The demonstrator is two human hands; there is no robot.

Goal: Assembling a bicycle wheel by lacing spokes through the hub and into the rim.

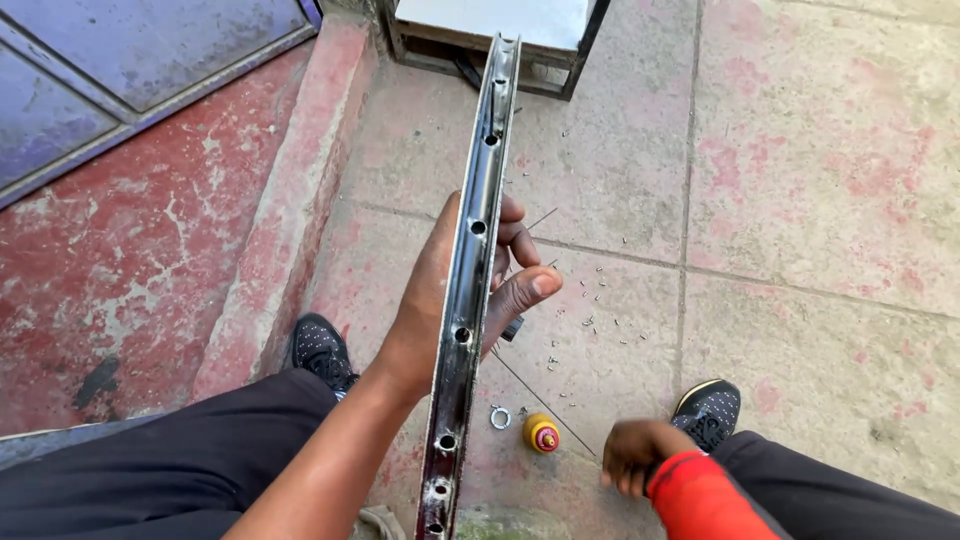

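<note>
Seen from above, we hold a chrome bicycle wheel rim [468, 290] edge-on to the camera, its row of spoke holes running from the bottom of the frame up toward a metal-framed stand [490, 40] at the top. Our left hand [465, 290] grips the rim about midway, palm on its left side, fingers wrapped round to the right and the thumb pressed along the edge, so the hand is closed firmly on the metal. Our right hand [632, 455], in a red sleeve [700, 497], is down low near the floor, curled loosely into a fist; we cannot tell whether it pinches anything, though a thin spoke [545, 403] lies on the ground with its end just beside the knuckles. Between our two black speckled shoes [322, 350] sit a small yellow and red cap-shaped part [541, 433] and, just to its left, a metal ring washer [499, 417]. Many tiny spoke nipples [595, 310] are scattered over the paved floor [800, 200] to the right of the rim, near our fingers. Dark trousers [170, 460] cover our knees at the bottom of the frame. To the left, a worn red-painted step [130, 260] rises toward a blue metal door [120, 60].
</note>
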